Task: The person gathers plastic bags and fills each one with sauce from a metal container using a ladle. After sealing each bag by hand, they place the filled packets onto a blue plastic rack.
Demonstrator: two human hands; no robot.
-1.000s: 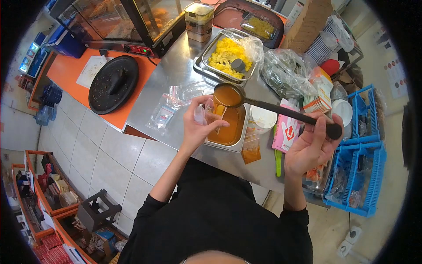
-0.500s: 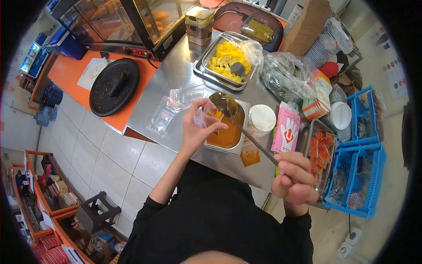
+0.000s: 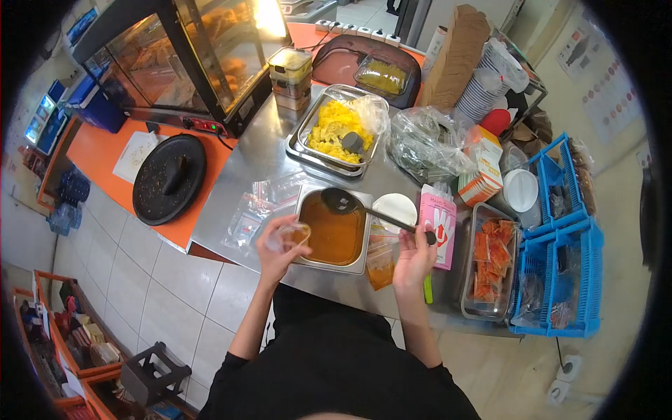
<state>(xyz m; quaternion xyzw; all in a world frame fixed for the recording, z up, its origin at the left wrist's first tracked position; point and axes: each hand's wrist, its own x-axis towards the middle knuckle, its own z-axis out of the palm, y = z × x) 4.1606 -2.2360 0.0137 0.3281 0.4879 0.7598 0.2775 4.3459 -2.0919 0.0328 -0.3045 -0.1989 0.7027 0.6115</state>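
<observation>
My left hand is closed around a small clear plastic bag at the left edge of a steel pan of brown-orange sauce. In my right hand is the handle of a black ladle, whose bowl is over the far part of the sauce. A filled bag of orange sauce lies just right of the pan. Beyond it is a round white lid or tub. Flat clear bags lie to the left.
Behind stand a tray of yellow food, a bag of greens and a glass display case. Rightwards are a pink glove box, a tray of orange packets and blue baskets. A black round lid lies left.
The ladle has dropped from beside my left hand to over the pan. My right hand has moved left, and my left hand has shifted down and left with the bag. The view has shifted.
</observation>
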